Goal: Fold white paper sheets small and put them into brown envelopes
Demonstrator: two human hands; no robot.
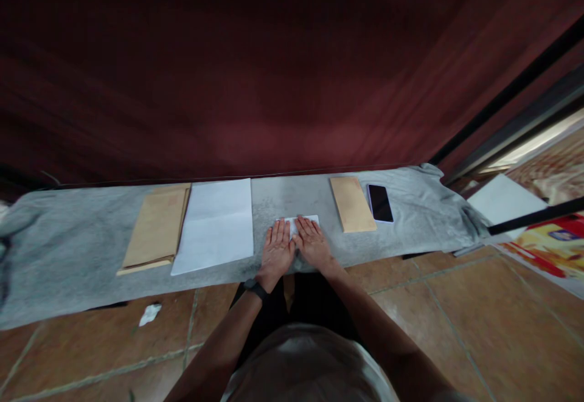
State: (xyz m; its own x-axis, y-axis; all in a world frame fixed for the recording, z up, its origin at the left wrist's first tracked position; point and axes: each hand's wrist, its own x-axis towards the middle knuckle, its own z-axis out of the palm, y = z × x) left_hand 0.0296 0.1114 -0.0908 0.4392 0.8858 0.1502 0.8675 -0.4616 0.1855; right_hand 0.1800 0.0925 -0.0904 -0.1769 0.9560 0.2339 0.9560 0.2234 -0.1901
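Note:
My left hand (277,249) and my right hand (312,244) lie flat, side by side, on a small folded white paper (296,219). Their fingers point away from me, and the thumbs meet near the middle. Most of the paper is hidden under the palms; its far edge and right corner show. To the left lies a stack of white sheets (218,225) with a faint crease across it. On the right is a single brown envelope (352,204), apart from my right hand.
A pile of brown envelopes (155,225) lies left of the white sheets. A phone (380,203) with a dark screen rests beyond the single envelope. Grey cloth (292,195) covers the narrow bench, against a dark red curtain (274,86). A white scrap (150,314) is on the tiled floor.

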